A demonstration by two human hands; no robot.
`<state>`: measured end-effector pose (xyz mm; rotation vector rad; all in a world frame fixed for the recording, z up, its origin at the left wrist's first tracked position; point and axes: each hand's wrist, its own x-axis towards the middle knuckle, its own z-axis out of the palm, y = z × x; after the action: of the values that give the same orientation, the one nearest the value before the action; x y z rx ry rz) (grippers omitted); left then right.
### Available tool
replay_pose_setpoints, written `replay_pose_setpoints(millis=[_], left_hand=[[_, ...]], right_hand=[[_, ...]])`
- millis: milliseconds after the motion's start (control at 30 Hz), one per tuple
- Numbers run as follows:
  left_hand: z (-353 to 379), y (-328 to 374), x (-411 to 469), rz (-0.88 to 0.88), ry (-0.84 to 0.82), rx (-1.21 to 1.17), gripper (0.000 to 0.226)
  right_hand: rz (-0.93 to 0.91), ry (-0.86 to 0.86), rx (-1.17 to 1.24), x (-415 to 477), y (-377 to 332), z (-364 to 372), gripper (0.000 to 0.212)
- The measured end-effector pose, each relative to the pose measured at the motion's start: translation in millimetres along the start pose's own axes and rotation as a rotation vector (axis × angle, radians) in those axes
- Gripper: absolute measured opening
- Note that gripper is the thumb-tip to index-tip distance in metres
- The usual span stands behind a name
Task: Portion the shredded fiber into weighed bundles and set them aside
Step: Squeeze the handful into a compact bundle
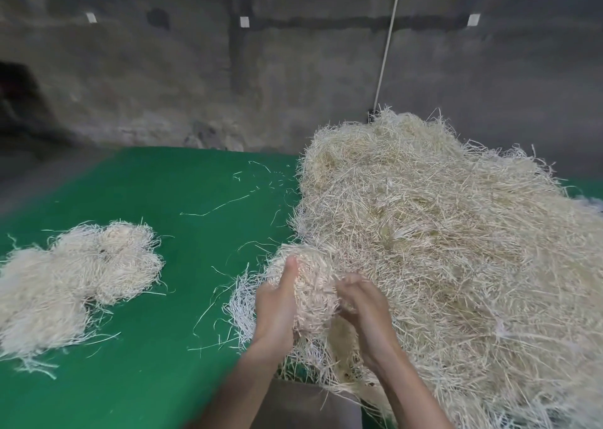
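Our left hand [277, 304] and right hand [362, 301] both grip one clump [315, 285] at the pile [440, 249] edge, probably easier to tear free; bundles [75, 281] sit well apart.

The shredded fiber heap [440, 233] is made of dry, pale, straw-coloured strands, matt and wiry; the handful [313, 295] and the bundles [65, 281] look the same. The green table cover [146, 193] is matt, felt-like cloth. The wall [293, 69] is rough, stained grey concrete. The cord [388, 37] looks smooth and white.
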<state>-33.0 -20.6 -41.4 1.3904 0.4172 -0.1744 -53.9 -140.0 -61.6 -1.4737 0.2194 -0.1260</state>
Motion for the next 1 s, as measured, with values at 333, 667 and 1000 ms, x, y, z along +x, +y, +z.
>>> replay_pose_setpoints(millis=[333,667,1000], left_hand=[[-27.5,-11.2,5.9,-0.123,-0.320,-0.318,0.098],[-36.6,-39.9,3.7,0.072,-0.024,0.301,0.079],[-113.2,-39.7,42.9,-0.014,0.041,-0.336,0.075]], right_hand=[[-0.070,0.216,-0.078,8.3,2.3,36.0,0.052],[-0.174,0.191,-0.375,0.2,36.0,61.4,0.031],[-0.041,-0.217,-0.222,26.2,46.2,124.8,0.053]])
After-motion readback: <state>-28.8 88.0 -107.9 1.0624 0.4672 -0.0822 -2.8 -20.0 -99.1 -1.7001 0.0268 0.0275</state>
